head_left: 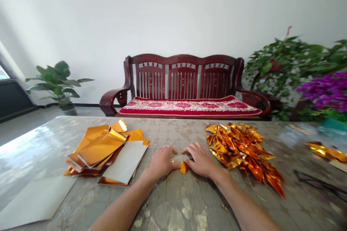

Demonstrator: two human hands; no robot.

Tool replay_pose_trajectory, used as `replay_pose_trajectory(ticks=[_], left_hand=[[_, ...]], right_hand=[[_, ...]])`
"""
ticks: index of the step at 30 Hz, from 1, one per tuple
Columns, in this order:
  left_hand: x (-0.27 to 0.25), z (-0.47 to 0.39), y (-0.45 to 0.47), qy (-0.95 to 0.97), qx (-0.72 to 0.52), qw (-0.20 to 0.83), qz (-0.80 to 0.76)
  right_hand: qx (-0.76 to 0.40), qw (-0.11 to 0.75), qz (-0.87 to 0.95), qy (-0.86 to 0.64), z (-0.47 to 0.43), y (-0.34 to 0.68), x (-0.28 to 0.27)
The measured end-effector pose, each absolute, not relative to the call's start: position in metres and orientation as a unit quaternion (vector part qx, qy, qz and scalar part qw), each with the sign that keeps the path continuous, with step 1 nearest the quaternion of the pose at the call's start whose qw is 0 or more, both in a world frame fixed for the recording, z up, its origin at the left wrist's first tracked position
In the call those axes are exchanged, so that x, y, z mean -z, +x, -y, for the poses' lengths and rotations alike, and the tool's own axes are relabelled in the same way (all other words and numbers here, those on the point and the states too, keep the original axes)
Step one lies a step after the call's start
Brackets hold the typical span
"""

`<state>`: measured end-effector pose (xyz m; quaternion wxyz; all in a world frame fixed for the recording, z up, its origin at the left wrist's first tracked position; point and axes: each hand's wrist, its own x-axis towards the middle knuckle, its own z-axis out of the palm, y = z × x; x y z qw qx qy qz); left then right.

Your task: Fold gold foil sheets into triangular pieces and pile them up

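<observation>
My left hand [162, 161] and my right hand [200, 159] press together on a small gold foil sheet [183, 164] lying on the table [176, 205]. Its silver back shows between my fingers and a gold corner sticks out below them. Both hands pinch the sheet at its folded edges. A stack of flat gold foil sheets [105, 153], some silver side up, lies left of my left hand. A heap of folded gold foil pieces [241, 151] lies right of my right hand.
A silver-backed sheet [35, 200] lies at the near left table edge. More gold foil [326, 151] and a pair of black glasses [317, 184] lie far right. Behind the table stand a red wooden bench [184, 86] and potted plants [58, 83].
</observation>
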<state>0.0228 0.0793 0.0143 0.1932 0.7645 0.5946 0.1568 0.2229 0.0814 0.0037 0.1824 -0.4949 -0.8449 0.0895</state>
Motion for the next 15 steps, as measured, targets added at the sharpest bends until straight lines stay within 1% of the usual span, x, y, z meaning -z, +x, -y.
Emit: replay_pose_trajectory(ticks=[3, 6, 15], left_hand=[[-0.0136, -0.0796, 0.0223, 0.768, -0.147, 0.190, -0.594], [-0.0118, -0.0803, 0.0221, 0.769, -0.163, 0.186, -0.589], [-0.0074, -0.0815, 0.0262, 0.768, -0.177, 0.201, -0.581]], right_hand=[[-0.085, 0.189, 0.845, -0.493, -0.0813, 0.2213, -0.0039], [-0.087, 0.198, 0.843, -0.492, -0.0815, 0.2213, -0.0039], [-0.117, 0.214, 0.843, -0.480, -0.0824, 0.2267, -0.0020]])
